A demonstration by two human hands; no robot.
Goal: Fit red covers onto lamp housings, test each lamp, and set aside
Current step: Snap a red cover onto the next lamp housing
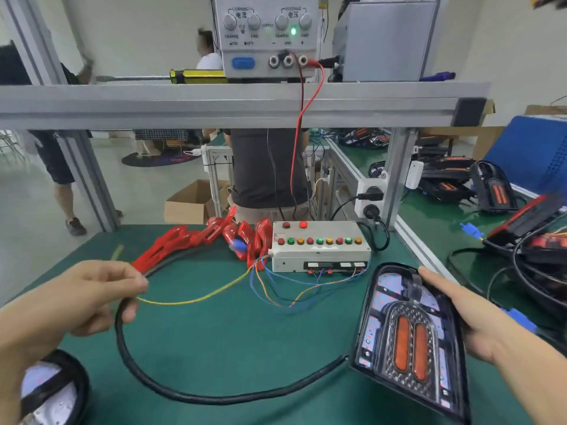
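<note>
Head view: at five o'clock my right hand (pixel 478 320) grips the right edge of a lamp housing (pixel 408 342), fingers curled round its rim, the housing tilted on the green table (pixel 233 332). At nine o'clock my left hand (pixel 76 299) pinches the black cable (pixel 171 391) that loops to the housing's lower left corner. Farther, at twelve o'clock, red covers (pixel 214 237) lie heaped just left of the test box (pixel 319 250) with its coloured buttons. Above, on the shelf, stands a power supply (pixel 267 35), green lamp lit.
</note>
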